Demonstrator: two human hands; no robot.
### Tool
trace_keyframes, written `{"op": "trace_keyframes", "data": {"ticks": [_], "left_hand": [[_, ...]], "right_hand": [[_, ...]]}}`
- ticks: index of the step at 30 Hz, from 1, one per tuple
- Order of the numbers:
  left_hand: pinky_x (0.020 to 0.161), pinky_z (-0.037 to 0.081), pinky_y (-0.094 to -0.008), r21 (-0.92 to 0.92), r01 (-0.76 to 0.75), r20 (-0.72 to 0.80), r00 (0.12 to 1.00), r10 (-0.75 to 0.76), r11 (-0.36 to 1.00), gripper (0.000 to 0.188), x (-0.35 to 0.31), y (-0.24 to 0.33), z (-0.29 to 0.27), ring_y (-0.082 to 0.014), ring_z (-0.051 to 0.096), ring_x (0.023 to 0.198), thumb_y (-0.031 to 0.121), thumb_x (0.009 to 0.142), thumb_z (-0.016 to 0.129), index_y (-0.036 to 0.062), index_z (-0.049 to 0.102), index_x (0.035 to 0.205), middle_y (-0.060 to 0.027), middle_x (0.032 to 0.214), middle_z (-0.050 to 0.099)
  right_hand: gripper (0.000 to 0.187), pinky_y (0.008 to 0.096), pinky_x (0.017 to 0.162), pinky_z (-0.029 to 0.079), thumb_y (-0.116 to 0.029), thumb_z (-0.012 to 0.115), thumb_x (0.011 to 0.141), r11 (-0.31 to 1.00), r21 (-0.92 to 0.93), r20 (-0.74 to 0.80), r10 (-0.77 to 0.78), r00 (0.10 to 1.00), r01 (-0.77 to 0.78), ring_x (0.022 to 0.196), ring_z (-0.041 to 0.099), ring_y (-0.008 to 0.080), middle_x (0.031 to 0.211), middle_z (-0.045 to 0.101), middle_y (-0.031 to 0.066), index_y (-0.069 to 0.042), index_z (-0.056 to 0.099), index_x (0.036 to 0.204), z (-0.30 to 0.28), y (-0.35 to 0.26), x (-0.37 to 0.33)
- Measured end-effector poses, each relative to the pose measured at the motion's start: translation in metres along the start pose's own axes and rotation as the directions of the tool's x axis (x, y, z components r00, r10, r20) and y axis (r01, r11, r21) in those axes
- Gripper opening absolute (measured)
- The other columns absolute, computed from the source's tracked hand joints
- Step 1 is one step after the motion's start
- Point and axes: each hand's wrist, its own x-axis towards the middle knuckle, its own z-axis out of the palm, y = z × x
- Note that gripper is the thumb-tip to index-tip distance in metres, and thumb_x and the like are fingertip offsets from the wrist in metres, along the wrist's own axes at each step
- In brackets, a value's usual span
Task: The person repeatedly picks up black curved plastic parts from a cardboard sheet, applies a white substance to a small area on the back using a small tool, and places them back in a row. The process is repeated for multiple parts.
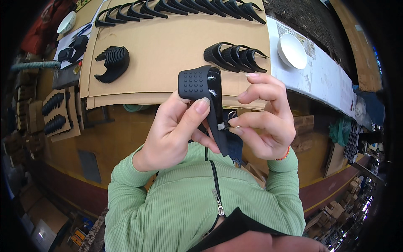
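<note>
My left hand [168, 132] grips a curved black plastic part [194, 83] in front of my chest, thumb on its outer face. Rows of raised dots cover the part's wide upper end; its inner side is glossy, and it narrows to a point below. At the inner side of the narrow end, the thumb and index finger of my right hand [268, 119] pinch a small piece [227, 125], partly dark and partly whitish. My fingertips hide most of that piece, so its kind cannot be told. The other right fingers are raised and curled.
Cardboard [159, 54] covers the table. On it lie a long row of curved black parts [176, 7], a smaller group [235, 57] at right and a nested stack [113, 63] at left. A white bowl [292, 51] stands right; another bowl [66, 22] stands far left.
</note>
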Motion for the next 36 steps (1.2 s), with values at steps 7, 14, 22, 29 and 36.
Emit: {"op": "trace_keyframes", "data": {"ticks": [7, 14, 22, 29, 36], "left_hand": [[0.058, 0.060, -0.0297, 0.006, -0.001, -0.011, 1.000, 0.001, 1.000, 0.027, 0.001, 0.000, 0.000, -0.0177, 0.065, 0.075, 0.019, 0.100, 0.041, -0.0007, 0.042, 0.118, -0.0112, 0.096, 0.059], [0.057, 0.059, -0.0291, 0.021, 0.000, -0.033, 0.999, 0.001, 1.000, 0.026, 0.001, -0.001, 0.002, -0.0165, 0.064, 0.072, 0.019, 0.100, 0.041, -0.0005, 0.042, 0.117, -0.0101, 0.093, 0.059], [0.057, 0.059, -0.0289, 0.038, 0.004, -0.034, 0.999, -0.003, 0.999, 0.026, 0.003, -0.001, 0.001, -0.0155, 0.064, 0.071, 0.020, 0.100, 0.041, -0.0009, 0.043, 0.115, -0.0102, 0.091, 0.059], [0.057, 0.059, -0.0291, 0.049, -0.005, -0.031, 0.999, 0.007, 0.999, 0.027, 0.004, -0.001, 0.001, -0.0161, 0.064, 0.070, 0.021, 0.100, 0.041, -0.0020, 0.043, 0.115, -0.0109, 0.091, 0.060], [0.058, 0.059, -0.0295, 0.040, -0.014, -0.028, 0.999, 0.016, 0.999, 0.028, 0.005, 0.001, 0.001, -0.0171, 0.064, 0.070, 0.022, 0.100, 0.041, -0.0022, 0.043, 0.115, -0.0115, 0.091, 0.060]], "right_hand": [[0.016, 0.0464, 0.092, 0.040, -0.008, 0.073, 0.062, 1.000, -0.010, 0.011, 0.003, 1.000, -0.003, 0.109, 0.049, 0.0341, 0.094, 0.056, 0.0131, -0.008, 0.068, 0.078, 0.000, -0.002, -0.004], [0.017, 0.0459, 0.091, 0.039, -0.009, 0.072, 0.061, 1.000, -0.028, 0.027, -0.003, 1.000, 0.004, 0.110, 0.049, 0.0344, 0.095, 0.058, 0.0115, -0.010, 0.069, 0.078, -0.002, -0.003, -0.006], [0.017, 0.0464, 0.090, 0.037, -0.012, 0.073, 0.061, 0.999, -0.045, 0.040, -0.024, 0.999, 0.026, 0.109, 0.049, 0.0339, 0.096, 0.058, 0.0097, -0.011, 0.069, 0.077, -0.003, -0.003, -0.010], [0.015, 0.0398, 0.084, 0.033, -0.018, 0.074, 0.060, 0.998, -0.034, -0.021, -0.049, 0.999, 0.048, 0.104, 0.053, 0.0293, 0.093, 0.062, 0.0049, -0.013, 0.068, 0.073, 0.001, -0.004, -0.010], [0.015, 0.0399, 0.083, 0.033, -0.019, 0.073, 0.059, 0.997, -0.031, -0.024, -0.070, 0.997, 0.069, 0.104, 0.053, 0.0287, 0.093, 0.062, 0.0044, -0.014, 0.068, 0.072, 0.001, -0.005, -0.013]]}}
